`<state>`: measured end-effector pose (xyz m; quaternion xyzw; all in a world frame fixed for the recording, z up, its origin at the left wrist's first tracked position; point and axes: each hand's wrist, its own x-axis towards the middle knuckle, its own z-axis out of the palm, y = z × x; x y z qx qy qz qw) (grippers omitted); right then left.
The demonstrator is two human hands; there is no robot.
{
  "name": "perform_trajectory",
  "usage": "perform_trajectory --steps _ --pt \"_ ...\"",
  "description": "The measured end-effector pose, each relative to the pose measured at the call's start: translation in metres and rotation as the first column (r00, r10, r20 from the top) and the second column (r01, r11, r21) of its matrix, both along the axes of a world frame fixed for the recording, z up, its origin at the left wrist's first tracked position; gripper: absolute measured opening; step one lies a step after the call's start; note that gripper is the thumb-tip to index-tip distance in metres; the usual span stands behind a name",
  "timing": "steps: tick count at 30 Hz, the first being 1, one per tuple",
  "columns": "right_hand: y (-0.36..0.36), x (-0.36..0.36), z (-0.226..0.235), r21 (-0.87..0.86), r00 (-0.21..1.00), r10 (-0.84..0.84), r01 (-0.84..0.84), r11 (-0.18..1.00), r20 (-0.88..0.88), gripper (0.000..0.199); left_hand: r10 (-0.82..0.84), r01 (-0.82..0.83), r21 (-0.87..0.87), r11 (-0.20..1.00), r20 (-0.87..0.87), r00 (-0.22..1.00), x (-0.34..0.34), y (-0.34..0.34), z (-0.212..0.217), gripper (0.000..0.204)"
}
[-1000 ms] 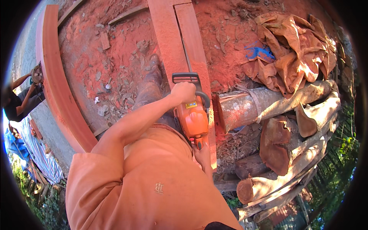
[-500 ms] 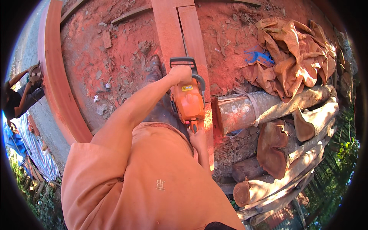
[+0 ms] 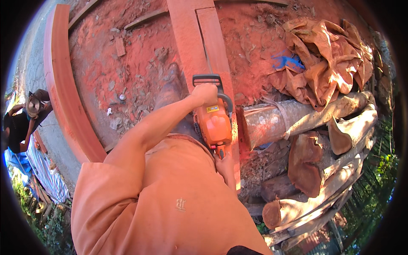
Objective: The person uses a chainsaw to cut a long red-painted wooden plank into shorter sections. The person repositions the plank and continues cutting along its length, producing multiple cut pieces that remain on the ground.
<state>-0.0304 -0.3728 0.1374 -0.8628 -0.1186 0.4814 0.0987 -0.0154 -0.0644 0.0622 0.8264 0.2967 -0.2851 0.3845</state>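
Chainsaw [image 3: 213,123] advanced up plank [image 3: 212,46]; left hand [image 3: 205,93] grips front handle; right hand [image 3: 224,165] grips rear handle.

This is an outdoor sawing yard. Red sawdust [image 3: 140,63] covers the ground around long reddish sawn planks [image 3: 204,46], and rough bark-covered logs [image 3: 314,170] lie stacked beside green vegetation [image 3: 378,170].

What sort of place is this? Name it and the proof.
Probably an outdoor timber-cutting yard. An orange chainsaw is held over long red planks, red sawdust covers the ground, and rough logs lie stacked at the right.
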Motion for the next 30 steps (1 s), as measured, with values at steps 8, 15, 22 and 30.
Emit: perform_trajectory --steps 8,15,22,30 --pt "-0.009 0.001 0.019 0.006 0.996 -0.055 0.056 0.998 -0.068 0.033 0.042 -0.042 -0.043 0.998 0.007 0.999 -0.003 -0.009 0.011 0.025" --pt "0.006 0.002 0.007 -0.037 0.998 0.006 -0.008 0.999 -0.057 0.036 0.005 -0.005 0.012 1.000 -0.003 1.000 -0.003 0.001 -0.010 0.024" --pt "0.028 0.010 -0.015 0.003 0.997 0.055 -0.055 0.998 -0.062 0.046 -0.010 0.011 0.024 1.000 -0.024 1.000 0.005 0.023 -0.033 0.026" --pt "0.038 0.017 -0.058 -0.004 0.990 0.055 -0.056 0.998 -0.132 0.046 -0.008 0.010 0.059 0.998 -0.037 0.999 0.011 0.042 -0.056 0.028"
